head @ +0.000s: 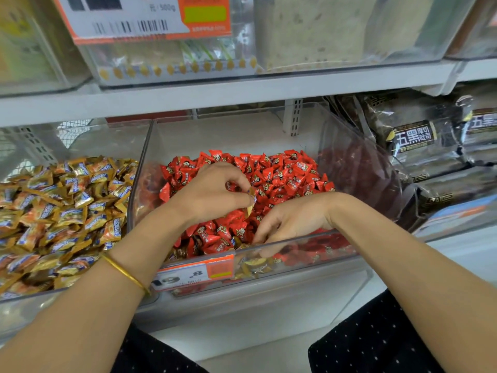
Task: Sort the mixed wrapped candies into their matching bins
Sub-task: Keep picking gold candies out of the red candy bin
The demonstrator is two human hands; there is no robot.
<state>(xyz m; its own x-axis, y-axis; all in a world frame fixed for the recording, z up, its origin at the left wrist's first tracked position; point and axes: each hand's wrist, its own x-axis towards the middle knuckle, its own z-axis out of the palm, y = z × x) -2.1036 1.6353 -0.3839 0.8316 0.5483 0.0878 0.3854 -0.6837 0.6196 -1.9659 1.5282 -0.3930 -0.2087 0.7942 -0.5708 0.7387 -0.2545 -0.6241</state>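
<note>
A clear plastic bin (149, 157) sits in the middle of the lower white shelf (336, 313), filled with a heap of red wrapped candies (282, 170) that rises toward its back wall. The left hand (212, 195) is over the centre of this heap, thumb and fingertips curled and pinching a small gold-wrapped candy (251, 195) held just above the red ones. The right hand (293, 220) is at the bin's front right, its fingers (265, 235) bent down into the candies against the front wall; I cannot tell whether they grip one. A few stray gold-wrapped pieces (254, 265) lie among the red ones at the bin's front edge, seen through the clear wall.

Just beside it on the left stands a second clear bin (113, 141), full of gold and orange wrapped candies with blue labels (67, 205). An orange and white price tag (193, 273) is on the front wall of the middle bin. A thin gold bangle (126, 273) circles the left wrist. At the shelf's right end lie dark bread packages (414, 141).
</note>
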